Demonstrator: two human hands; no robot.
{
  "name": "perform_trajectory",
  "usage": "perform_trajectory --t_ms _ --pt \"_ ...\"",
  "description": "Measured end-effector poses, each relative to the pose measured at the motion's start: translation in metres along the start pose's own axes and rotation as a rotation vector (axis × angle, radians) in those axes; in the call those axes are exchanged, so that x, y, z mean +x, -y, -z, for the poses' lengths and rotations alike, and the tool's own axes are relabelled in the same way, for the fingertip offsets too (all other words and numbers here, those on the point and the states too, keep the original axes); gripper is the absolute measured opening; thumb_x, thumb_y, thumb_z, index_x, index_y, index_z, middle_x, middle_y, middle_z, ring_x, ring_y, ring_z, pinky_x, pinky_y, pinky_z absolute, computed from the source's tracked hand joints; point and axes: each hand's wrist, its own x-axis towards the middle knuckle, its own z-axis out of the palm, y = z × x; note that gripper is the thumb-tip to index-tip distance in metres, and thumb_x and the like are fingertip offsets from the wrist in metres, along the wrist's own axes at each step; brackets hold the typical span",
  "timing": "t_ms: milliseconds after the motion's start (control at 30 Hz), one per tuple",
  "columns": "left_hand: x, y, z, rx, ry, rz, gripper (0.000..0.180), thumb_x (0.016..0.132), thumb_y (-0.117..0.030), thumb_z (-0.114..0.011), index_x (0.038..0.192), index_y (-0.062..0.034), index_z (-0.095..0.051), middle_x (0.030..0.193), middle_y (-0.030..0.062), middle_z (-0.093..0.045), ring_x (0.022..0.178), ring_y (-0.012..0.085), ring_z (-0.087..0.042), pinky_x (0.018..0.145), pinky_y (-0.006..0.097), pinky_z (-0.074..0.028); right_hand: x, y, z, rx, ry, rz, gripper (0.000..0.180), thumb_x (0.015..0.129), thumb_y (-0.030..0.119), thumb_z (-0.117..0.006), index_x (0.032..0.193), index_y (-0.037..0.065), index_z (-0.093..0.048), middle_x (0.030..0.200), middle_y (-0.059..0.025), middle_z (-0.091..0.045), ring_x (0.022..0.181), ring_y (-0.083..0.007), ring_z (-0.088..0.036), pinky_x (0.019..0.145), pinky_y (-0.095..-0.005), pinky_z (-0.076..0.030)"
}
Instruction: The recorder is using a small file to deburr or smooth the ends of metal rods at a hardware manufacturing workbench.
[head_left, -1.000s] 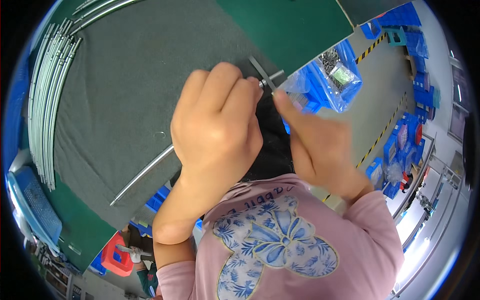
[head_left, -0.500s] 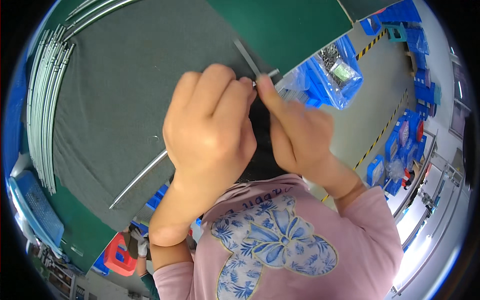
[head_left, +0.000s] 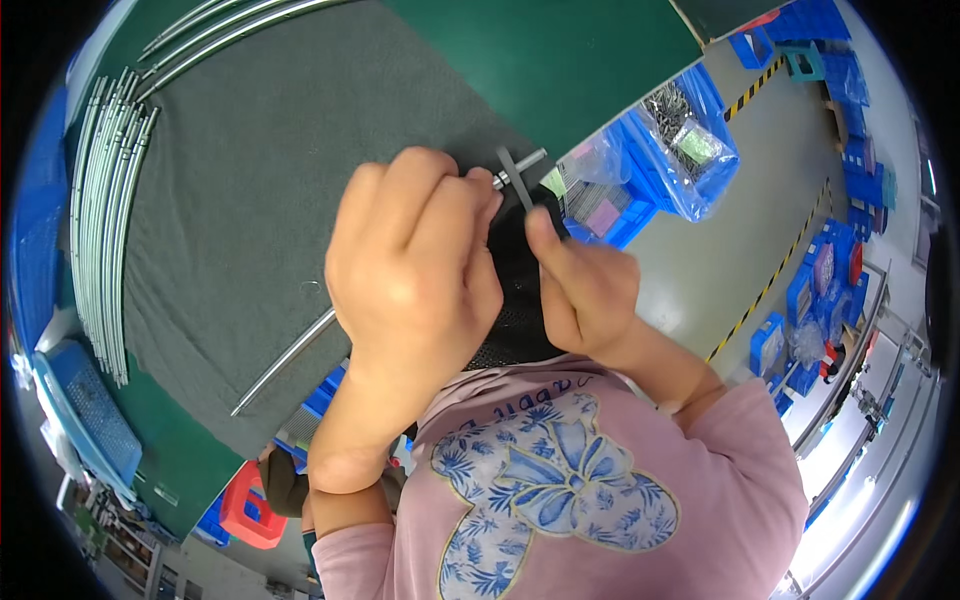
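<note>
Rod (head_left: 285,362) slants over the grey cloth (head_left: 240,180), gripped in my left hand (head_left: 410,260) with fingers curled round it, probably for steadiness, its right end jutting free. My right hand (head_left: 592,290) pinches a flat grey strip (head_left: 515,178) across that end, thumb extended perhaps for control; whether they touch, I can't tell. Other rods (head_left: 103,235) lie at the left of the tabletop (head_left: 600,50), seemingly placed to leave my arms room.
</note>
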Motion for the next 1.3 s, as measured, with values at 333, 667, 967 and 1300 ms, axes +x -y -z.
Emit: perform_trajectory --t_ms 333,667,967,1300 --pt "0.003 0.000 0.001 0.008 0.011 -0.033 0.014 0.065 0.004 -0.069 0.075 -0.0022 -0.060 0.074 0.0073 -0.052 0.061 0.0252 -0.047 0.052 0.034 -0.039 0.039 0.020 0.045 -0.079 0.318 -0.057 0.055 0.068 -0.008 -0.055 0.122 0.000 -0.060 0.054 -0.0056 -0.047 0.041 -0.0195 -0.045 0.042 -0.0316 -0.036" --pt "-0.001 -0.003 0.007 0.048 0.076 0.036 0.015 0.068 0.003 -0.072 0.078 -0.0028 -0.063 0.076 0.0077 -0.055 0.064 0.0232 -0.050 0.056 0.032 -0.040 -0.004 -0.001 0.036 0.091 0.059 -0.072 0.052 0.067 -0.005 -0.057 0.119 0.001 -0.062 0.051 -0.0015 -0.042 0.038 -0.0176 -0.037 0.039 -0.0304 -0.029" --pt "0.000 -0.002 0.010 0.094 0.083 0.021 0.014 0.069 0.001 -0.073 0.079 -0.0030 -0.064 0.074 0.0070 -0.055 0.063 0.0222 -0.049 0.056 0.032 -0.039 0.017 0.002 -0.014 0.681 -0.201 -0.698 0.035 0.083 0.007 -0.068 0.115 -0.003 -0.058 0.055 0.0049 -0.043 0.050 -0.0007 -0.038 0.046 -0.0195 -0.030" --pt "-0.002 -0.004 0.009 0.084 0.049 0.039 0.014 0.069 0.000 -0.073 0.079 -0.0042 -0.064 0.075 0.0066 -0.055 0.063 0.0220 -0.050 0.056 0.032 -0.039 0.045 0.020 -0.024 0.895 -0.360 -0.659 0.012 0.079 0.007 -0.073 0.082 0.002 -0.063 0.057 0.0056 -0.048 0.049 0.0008 -0.036 0.043 -0.0189 -0.026"
